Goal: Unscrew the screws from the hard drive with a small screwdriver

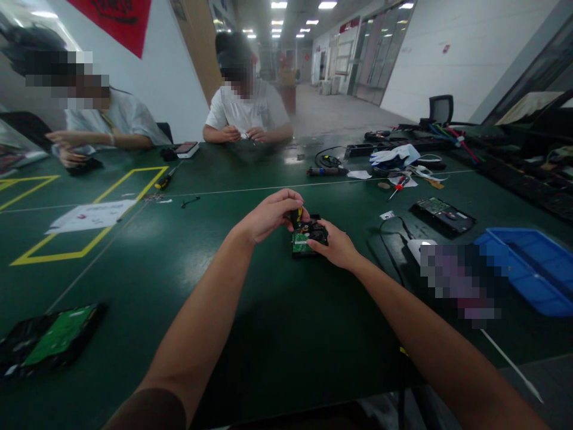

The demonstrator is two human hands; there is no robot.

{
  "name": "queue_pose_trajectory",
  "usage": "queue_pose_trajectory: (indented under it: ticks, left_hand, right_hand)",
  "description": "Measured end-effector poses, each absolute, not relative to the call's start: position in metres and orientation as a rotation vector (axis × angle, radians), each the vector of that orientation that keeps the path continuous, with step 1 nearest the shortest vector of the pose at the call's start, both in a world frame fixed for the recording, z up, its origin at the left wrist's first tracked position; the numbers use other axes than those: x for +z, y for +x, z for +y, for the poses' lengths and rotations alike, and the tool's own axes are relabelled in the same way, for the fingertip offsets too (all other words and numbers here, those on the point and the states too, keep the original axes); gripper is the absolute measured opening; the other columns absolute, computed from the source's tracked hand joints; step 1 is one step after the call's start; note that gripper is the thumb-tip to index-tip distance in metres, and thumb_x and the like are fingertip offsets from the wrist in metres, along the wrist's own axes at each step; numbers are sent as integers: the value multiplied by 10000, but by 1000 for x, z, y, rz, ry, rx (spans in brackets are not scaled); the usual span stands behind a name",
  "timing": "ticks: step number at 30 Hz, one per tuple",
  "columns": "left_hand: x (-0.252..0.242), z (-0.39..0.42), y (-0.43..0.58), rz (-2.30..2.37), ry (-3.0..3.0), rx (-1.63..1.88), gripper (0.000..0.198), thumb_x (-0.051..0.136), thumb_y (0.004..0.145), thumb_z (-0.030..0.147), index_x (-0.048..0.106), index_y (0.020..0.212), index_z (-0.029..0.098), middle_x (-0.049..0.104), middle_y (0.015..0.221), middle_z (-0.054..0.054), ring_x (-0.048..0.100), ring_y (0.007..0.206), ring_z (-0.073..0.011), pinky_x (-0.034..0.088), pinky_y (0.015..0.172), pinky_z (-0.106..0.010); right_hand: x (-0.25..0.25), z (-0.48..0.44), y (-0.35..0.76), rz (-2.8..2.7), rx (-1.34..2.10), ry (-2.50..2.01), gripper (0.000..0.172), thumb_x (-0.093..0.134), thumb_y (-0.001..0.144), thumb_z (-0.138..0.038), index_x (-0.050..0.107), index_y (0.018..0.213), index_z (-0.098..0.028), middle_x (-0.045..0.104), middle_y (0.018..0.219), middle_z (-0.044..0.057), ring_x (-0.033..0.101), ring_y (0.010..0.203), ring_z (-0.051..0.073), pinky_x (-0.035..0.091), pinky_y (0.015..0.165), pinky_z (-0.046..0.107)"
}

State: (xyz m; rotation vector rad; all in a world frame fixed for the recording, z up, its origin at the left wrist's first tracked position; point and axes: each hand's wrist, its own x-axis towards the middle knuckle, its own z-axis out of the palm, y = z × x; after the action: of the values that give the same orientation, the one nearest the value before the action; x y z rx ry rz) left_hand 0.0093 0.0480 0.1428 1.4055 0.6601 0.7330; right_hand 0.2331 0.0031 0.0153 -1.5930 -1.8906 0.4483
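Note:
In front of me on the green table lies a hard drive (301, 243) with part of its green circuit board showing. My right hand (336, 243) grips its right side, with the thumb lying over the top. Above the drive's far left part, my left hand (277, 214) is closed around the black-and-yellow handle of a screwdriver (299, 214). The fingers cover most of that handle, and I cannot make out the tip.
Another hard drive (443, 216) lies at right, beside a blue tray (537, 269) and a blurred-out phone-like object (461, 280). A drive with a green board (58, 337) is at near left. Two people sit across the table (188, 263). A red screwdriver (400, 185) lies farther back.

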Motion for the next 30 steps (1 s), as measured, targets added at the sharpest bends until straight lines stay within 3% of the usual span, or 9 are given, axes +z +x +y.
queue_pose_trajectory:
  ticks: [13,19,23,30]
  left_hand:
    - [142,53,5,674,1484,750,238,592,871,309,739,911,126,683,956,-101,608,815,-167,464,567,-250]
    - [142,53,7,645,1363,749,206,602,860,280,659,1012,154,705,888,-99,672,802,-194,451,513,-239]
    - [140,53,8,594,1310,742,175,593,874,280,625,988,151,711,881,-115,701,822,-221,464,504,-247]
    - [135,57,9,669,1328,785,239,570,922,371,659,929,149,674,827,-89,659,767,-191,476,530,-261]
  right_hand:
    - [16,4,233,-1901,433,-1563,664,723,890,-513,502,1453,-237,614,1443,121,619,1279,324,505,1056,503]
    - [14,4,233,-1879,433,-1597,694,734,879,-532,499,1462,-239,626,1426,132,630,1273,325,506,1059,506]
    - [16,2,232,-1891,438,-1589,670,725,885,-534,510,1449,-241,631,1417,130,638,1258,321,516,1042,497]
    - [19,1,232,-1893,438,-1608,706,719,890,-537,477,1476,-223,612,1446,140,609,1304,324,489,1080,502]
